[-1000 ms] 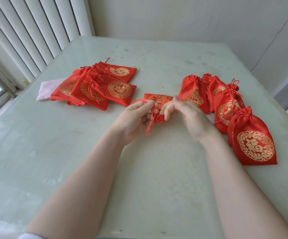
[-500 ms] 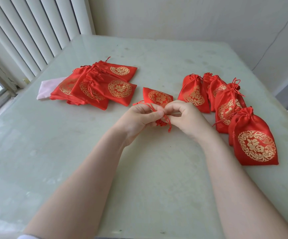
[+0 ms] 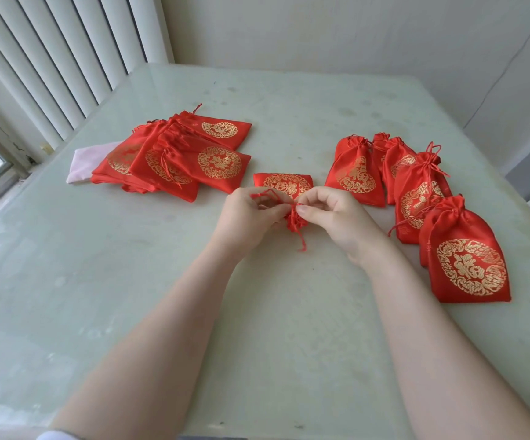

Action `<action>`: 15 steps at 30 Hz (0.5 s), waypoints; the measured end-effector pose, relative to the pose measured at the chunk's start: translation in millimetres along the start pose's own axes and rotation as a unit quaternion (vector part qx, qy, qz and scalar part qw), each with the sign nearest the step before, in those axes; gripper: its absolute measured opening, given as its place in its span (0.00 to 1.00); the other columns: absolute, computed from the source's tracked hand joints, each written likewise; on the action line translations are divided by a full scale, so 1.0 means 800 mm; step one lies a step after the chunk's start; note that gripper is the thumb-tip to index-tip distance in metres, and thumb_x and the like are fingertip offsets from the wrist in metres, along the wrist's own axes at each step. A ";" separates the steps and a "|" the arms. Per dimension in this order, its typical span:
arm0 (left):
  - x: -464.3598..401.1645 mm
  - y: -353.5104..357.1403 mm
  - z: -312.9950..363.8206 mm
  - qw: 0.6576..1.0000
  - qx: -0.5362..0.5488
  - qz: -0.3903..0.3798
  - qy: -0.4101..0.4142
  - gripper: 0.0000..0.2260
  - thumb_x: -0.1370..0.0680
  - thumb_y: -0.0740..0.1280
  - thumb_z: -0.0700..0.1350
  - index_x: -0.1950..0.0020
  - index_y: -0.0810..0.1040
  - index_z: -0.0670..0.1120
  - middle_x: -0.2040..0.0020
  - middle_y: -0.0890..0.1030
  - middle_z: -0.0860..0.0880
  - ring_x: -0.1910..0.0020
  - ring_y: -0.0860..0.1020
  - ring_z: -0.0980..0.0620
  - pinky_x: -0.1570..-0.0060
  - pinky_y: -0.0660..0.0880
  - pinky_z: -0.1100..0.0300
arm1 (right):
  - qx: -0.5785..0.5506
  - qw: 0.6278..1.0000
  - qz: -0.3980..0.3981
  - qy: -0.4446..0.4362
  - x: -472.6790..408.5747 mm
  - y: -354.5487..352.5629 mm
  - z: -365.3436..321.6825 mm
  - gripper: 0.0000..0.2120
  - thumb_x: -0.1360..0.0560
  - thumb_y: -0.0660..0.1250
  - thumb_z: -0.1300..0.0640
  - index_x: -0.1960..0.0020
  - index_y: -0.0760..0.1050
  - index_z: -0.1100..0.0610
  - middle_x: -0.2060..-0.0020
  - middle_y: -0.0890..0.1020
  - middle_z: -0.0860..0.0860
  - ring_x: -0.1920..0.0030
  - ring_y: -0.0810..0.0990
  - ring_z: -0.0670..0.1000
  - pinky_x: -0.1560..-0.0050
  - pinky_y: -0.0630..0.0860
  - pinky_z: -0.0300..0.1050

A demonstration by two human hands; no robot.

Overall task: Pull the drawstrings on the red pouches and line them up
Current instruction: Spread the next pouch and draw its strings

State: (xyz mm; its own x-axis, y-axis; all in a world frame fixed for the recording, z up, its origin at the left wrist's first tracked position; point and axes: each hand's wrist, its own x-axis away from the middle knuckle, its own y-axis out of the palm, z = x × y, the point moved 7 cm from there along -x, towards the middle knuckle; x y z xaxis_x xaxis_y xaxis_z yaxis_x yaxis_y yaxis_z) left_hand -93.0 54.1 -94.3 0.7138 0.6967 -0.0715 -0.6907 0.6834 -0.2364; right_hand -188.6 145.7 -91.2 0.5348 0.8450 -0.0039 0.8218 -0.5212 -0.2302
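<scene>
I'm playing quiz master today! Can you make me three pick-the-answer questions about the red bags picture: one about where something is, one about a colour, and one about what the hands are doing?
1. Where is the flat pile of uncinched red satin pouches?
A. left of the hands
B. right of the hands
C. on the floor

2. What colour is the round pattern on the pouches?
A. silver
B. gold
C. blue

3. What are the left hand and right hand doing?
A. resting flat
B. waving
C. pinching the red drawstrings of the middle red pouch

Answers: 1 A, the pile lies towards the blinds; 2 B, the emblems shine gold; 3 C, fingers grip cords at the gathered neck.
</scene>
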 end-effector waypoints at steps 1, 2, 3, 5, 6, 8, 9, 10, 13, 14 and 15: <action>0.000 -0.002 0.003 0.999 -0.039 0.013 0.017 0.07 0.29 0.70 0.35 0.61 0.81 0.47 0.69 0.79 0.54 0.72 0.75 0.60 0.66 0.73 0.68 | 0.002 1.000 -0.010 -0.007 0.000 0.004 -0.002 0.11 0.26 0.65 0.68 0.62 0.74 0.54 0.66 0.77 0.47 0.67 0.74 0.36 0.58 0.70 0.27; 0.001 -0.003 0.006 0.996 -0.076 0.026 0.031 0.07 0.29 0.70 0.36 0.61 0.80 0.48 0.70 0.78 0.54 0.74 0.74 0.59 0.68 0.73 0.67 | 0.006 1.000 -0.019 -0.013 0.000 0.008 -0.004 0.11 0.26 0.65 0.68 0.62 0.74 0.54 0.66 0.77 0.47 0.68 0.74 0.36 0.58 0.70 0.28; 0.001 -0.004 0.009 0.993 -0.105 0.037 0.041 0.08 0.29 0.70 0.36 0.61 0.80 0.49 0.70 0.77 0.55 0.74 0.74 0.57 0.69 0.73 0.65 | 0.006 1.000 -0.025 -0.016 0.001 0.011 -0.005 0.11 0.27 0.65 0.69 0.63 0.74 0.54 0.66 0.77 0.47 0.67 0.74 0.36 0.58 0.70 0.28; 0.001 -0.005 0.011 0.988 -0.142 0.044 0.048 0.08 0.28 0.69 0.38 0.61 0.78 0.50 0.68 0.76 0.56 0.72 0.76 0.51 0.66 0.76 0.59 | 0.002 0.999 -0.030 -0.019 0.002 0.013 -0.005 0.11 0.27 0.66 0.69 0.62 0.75 0.55 0.65 0.77 0.48 0.66 0.74 0.37 0.57 0.71 0.28; 0.001 -0.005 0.010 0.986 -0.153 0.044 0.045 0.07 0.28 0.69 0.38 0.61 0.78 0.51 0.68 0.76 0.56 0.69 0.78 0.49 0.63 0.78 0.56 | 0.001 0.999 -0.031 -0.021 0.002 0.013 -0.006 0.11 0.28 0.66 0.69 0.62 0.75 0.55 0.65 0.78 0.48 0.65 0.75 0.37 0.57 0.71 0.29; 0.000 -0.007 0.008 0.986 -0.158 0.044 0.042 0.07 0.28 0.68 0.38 0.61 0.78 0.50 0.67 0.77 0.55 0.65 0.80 0.47 0.59 0.78 0.51 | -0.001 0.999 -0.038 -0.020 0.004 0.013 -0.008 0.10 0.27 0.66 0.68 0.62 0.77 0.55 0.64 0.79 0.48 0.64 0.76 0.37 0.56 0.71 0.28; -0.001 -0.007 0.007 0.986 -0.152 0.045 0.041 0.07 0.28 0.68 0.38 0.61 0.78 0.50 0.67 0.78 0.54 0.63 0.80 0.46 0.58 0.78 0.50 | -0.004 0.999 -0.042 -0.015 0.004 0.014 -0.009 0.10 0.26 0.65 0.68 0.63 0.77 0.56 0.64 0.80 0.48 0.64 0.77 0.37 0.55 0.71 0.27; 0.000 -0.006 0.007 0.987 -0.150 0.045 0.042 0.06 0.28 0.68 0.38 0.61 0.78 0.49 0.66 0.78 0.52 0.62 0.80 0.46 0.57 0.78 0.49 | -0.006 0.999 -0.045 -0.008 0.005 0.014 -0.009 0.11 0.26 0.64 0.67 0.63 0.77 0.56 0.64 0.80 0.49 0.64 0.77 0.36 0.56 0.70 0.26; 0.002 0.001 0.010 0.984 -0.164 0.044 0.055 0.04 0.27 0.67 0.39 0.59 0.78 0.48 0.63 0.79 0.51 0.62 0.79 0.48 0.57 0.77 0.54 | -0.022 0.999 -0.041 0.026 0.004 0.013 -0.006 0.13 0.23 0.60 0.67 0.65 0.76 0.59 0.70 0.79 0.48 0.71 0.75 0.35 0.64 0.68 0.24; 0.002 0.002 0.011 0.984 -0.164 0.044 0.060 0.04 0.27 0.67 0.39 0.58 0.78 0.48 0.64 0.79 0.51 0.64 0.78 0.49 0.59 0.77 0.56 | -0.028 0.998 -0.034 0.035 0.003 0.012 -0.005 0.14 0.23 0.59 0.67 0.65 0.76 0.59 0.73 0.79 0.45 0.73 0.74 0.35 0.67 0.67 0.24; 0.003 0.002 0.012 0.984 -0.159 0.045 0.063 0.05 0.27 0.67 0.38 0.58 0.78 0.48 0.65 0.78 0.52 0.68 0.77 0.51 0.63 0.75 0.58 | -0.029 0.998 -0.028 0.042 0.003 0.012 -0.004 0.14 0.23 0.59 0.66 0.65 0.75 0.59 0.76 0.78 0.43 0.75 0.72 0.35 0.69 0.66 0.25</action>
State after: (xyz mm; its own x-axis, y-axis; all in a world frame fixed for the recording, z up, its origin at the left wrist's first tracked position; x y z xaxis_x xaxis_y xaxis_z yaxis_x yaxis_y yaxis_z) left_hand -93.9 59.0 -85.7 0.6742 0.7050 -0.2200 -0.6946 0.5041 -0.5132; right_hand -178.8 142.4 -90.0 0.5003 0.8613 0.0888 0.8595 -0.4816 -0.1714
